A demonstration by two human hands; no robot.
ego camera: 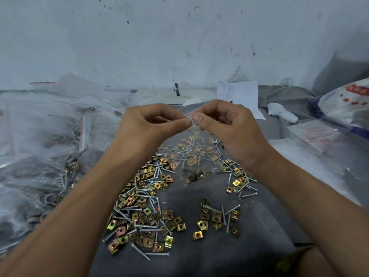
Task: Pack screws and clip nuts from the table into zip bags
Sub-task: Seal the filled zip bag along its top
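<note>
A clear zip bag (194, 154) with a red strip along its top hangs in front of me. My left hand (151, 126) and my right hand (223, 126) both pinch its top edge, thumbs nearly touching. Some dark round parts and a few metal pieces sit at the bag's bottom (192, 174). Below, loose silver screws (147, 229) and yellow and copper clip nuts (180, 226) lie scattered over the grey cloth (199, 256). A smaller cluster of clip nuts (217, 220) lies to the right.
A big heap of filled zip bags (40, 146) covers the left side. Flat clear bags (315, 136) lie at the right, with a printed sack (347, 108) behind them. A white paper (239, 96) and a white object (281, 112) sit near the wall.
</note>
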